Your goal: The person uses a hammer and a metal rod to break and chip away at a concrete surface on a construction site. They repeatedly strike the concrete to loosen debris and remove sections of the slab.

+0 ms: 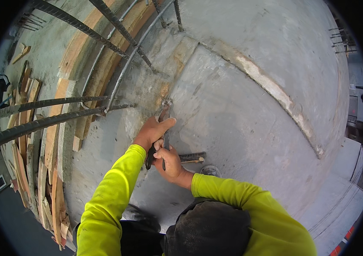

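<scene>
Both my hands are closed on a pair of dark metal pincers [165, 137]. My left hand [151, 130] grips it nearer the jaws, with the thumb stretched along the tool. Lower down, my right hand [172, 163] has its fingers curled around the handle end. One black handle sticks out below my left hand. The jaws point away from me and meet the grey concrete slab [241, 128] at a small rough spot beside a brownish patch. Just right of my right hand lie a dark ribbed bar and a thin light wooden piece [196, 160].
Thick ribbed rebars [57, 102] cross the left side, tied with a thinner bent rod [124, 64]. Timber boards [94, 77] and loose planks [53, 196] lie along the left edge. A raised, rough concrete strip [271, 87] runs across the right. A round object [210, 171] sits near my right forearm.
</scene>
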A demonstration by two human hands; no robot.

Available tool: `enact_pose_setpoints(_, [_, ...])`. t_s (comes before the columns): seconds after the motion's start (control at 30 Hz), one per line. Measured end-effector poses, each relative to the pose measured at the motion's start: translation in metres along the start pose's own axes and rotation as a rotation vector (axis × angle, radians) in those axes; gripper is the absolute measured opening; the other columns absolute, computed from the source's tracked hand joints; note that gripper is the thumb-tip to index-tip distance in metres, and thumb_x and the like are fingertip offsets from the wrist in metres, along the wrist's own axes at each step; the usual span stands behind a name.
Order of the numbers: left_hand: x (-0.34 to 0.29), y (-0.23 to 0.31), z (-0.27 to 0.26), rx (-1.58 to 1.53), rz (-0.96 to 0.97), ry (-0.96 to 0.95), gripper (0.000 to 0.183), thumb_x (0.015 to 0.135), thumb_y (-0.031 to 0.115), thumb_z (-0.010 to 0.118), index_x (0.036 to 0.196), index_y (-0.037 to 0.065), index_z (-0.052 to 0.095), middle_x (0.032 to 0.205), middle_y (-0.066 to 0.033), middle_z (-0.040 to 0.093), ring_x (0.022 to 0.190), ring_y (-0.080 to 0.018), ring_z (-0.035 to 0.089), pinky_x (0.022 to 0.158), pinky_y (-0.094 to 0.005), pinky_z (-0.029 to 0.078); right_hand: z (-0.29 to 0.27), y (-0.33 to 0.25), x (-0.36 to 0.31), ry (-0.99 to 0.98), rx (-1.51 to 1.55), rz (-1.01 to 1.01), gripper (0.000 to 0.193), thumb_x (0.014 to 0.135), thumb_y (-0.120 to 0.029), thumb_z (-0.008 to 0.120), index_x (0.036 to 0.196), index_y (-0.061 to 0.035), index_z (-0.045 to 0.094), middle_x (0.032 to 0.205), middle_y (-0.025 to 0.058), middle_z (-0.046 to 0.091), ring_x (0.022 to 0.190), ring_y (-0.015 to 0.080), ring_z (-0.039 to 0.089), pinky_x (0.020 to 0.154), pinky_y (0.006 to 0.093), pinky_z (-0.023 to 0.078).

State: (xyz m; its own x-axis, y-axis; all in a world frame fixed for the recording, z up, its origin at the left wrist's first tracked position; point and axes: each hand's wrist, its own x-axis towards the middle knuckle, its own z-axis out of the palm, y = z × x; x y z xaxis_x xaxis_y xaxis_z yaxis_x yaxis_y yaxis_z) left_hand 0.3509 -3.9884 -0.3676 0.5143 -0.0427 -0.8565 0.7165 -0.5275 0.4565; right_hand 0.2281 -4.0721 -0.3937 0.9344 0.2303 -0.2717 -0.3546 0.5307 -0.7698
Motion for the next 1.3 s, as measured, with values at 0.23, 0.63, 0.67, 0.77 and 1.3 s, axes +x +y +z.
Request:
enact_pose_setpoints(0.23, [-0.015,-0.025,0.045,0.092,0.122,0.143,0.077,0.084,0.060,0.062,0.103,-0.014,0.061,0.101,-0.0306,0.067,0.099,-0.0365,0.068,0.089,-0.0402,0.051,-0.103,-0.062,0.002,-0.184,0.425,0.576,0.033,0.083,-0.010,0.057,0.114,0.0034,0.056,0.112,0.0170,0.059,0.104,0.0346,0.065,0.089,0.0515,0.058])
enact_pose_setpoints(0.63, [0.013,0.002,0.102,-0.535,-0.075,0.200,0.036,0.093,0.033,0.055,0.099,-0.001,0.062,0.086,-0.0097,0.061,0.069,-0.0183,0.059,0.060,-0.0364,0.047,-0.174,-0.146,0.075,-0.372,0.005,0.944,0.015,0.085,-0.012,0.060,0.095,-0.0017,0.059,0.107,0.0230,0.064,0.102,0.0382,0.069,0.084,0.0517,0.059])
enact_pose_setpoints(0.67, [0.011,0.004,0.098,-0.512,-0.084,0.196,0.035,0.093,0.033,0.056,0.099,-0.001,0.062,0.087,-0.0096,0.061,0.068,-0.0184,0.059,0.060,-0.0366,0.048,-0.170,-0.140,0.067,-0.351,0.061,0.927,0.014,0.085,-0.013,0.059,0.094,-0.0025,0.058,0.105,0.0223,0.064,0.098,0.0365,0.069,0.081,0.0504,0.059])
enact_pose_setpoints(0.77, [0.012,0.000,0.076,-0.382,-0.067,0.117,0.037,0.092,0.034,0.057,0.099,-0.001,0.063,0.085,-0.0099,0.063,0.068,-0.0192,0.059,0.062,-0.0364,0.049,-0.143,-0.112,0.042,-0.256,0.219,0.843,0.010,0.084,-0.012,0.057,0.090,-0.0049,0.053,0.099,0.0184,0.060,0.087,0.0307,0.065,0.071,0.0469,0.057])
enact_pose_setpoints(1.3, [-0.058,-0.030,-0.054,0.435,0.342,0.347,0.044,0.094,0.039,0.053,0.093,-0.002,0.069,0.081,-0.0260,0.069,0.082,-0.0440,0.067,0.078,-0.0461,0.051,0.053,0.050,0.021,0.384,0.199,0.087,0.012,0.085,-0.003,0.056,0.083,-0.0091,0.046,0.069,0.0044,0.054,0.060,0.0160,0.054,0.056,0.0325,0.047])
